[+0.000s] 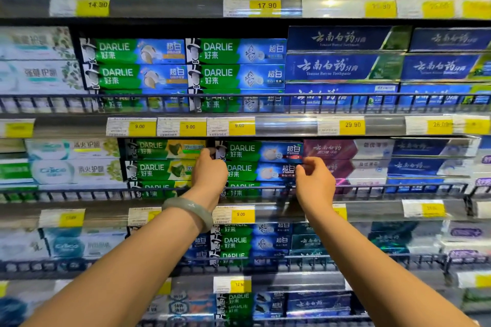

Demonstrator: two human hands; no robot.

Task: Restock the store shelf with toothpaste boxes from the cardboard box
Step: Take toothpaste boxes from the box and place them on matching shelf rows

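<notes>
Toothpaste box (261,171), mid-frame in the green-and-blue stack behind the shelf rail (372,187), is pinched at both ends by left hand (210,170) and right hand (314,180), fingers closed, apparently for squaring.

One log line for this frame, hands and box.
left hand: on left end of toothpaste box | right hand: on right end | box: in shelf stack

Bright, glare-streaked, blurred, edge-warped.
</notes>
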